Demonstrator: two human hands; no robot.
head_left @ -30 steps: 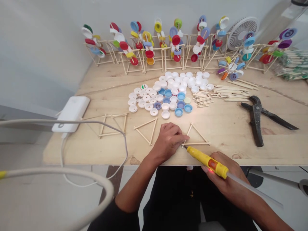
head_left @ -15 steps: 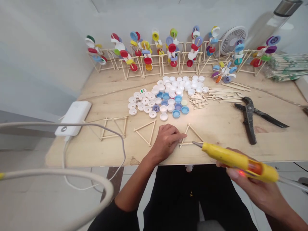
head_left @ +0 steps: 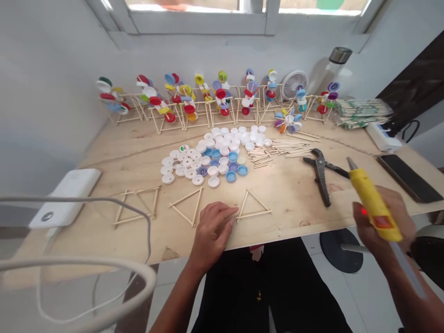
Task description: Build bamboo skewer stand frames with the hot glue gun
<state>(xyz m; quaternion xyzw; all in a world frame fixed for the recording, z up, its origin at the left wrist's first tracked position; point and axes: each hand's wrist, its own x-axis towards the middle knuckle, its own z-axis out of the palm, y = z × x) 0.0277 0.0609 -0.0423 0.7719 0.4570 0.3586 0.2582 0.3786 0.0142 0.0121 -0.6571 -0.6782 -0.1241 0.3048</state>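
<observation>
The stick triangle (head_left: 254, 214) lay on the counter (head_left: 294, 194) just right of my left hand (head_left: 210, 237), its base running left to right and its apex pointing away from me. That hand was the nearer, fingertips at the left corner; whether they pinched a stick, I couldn't tell. My right hand (head_left: 395, 215), well apart beyond the pliers (head_left: 321, 175), gripped the glue gun (head_left: 373, 196), nozzle angled away and leftward.

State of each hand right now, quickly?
Left hand: by the left corner of the triangle; grip can't be told.
Right hand: closed on the glue gun.
</observation>
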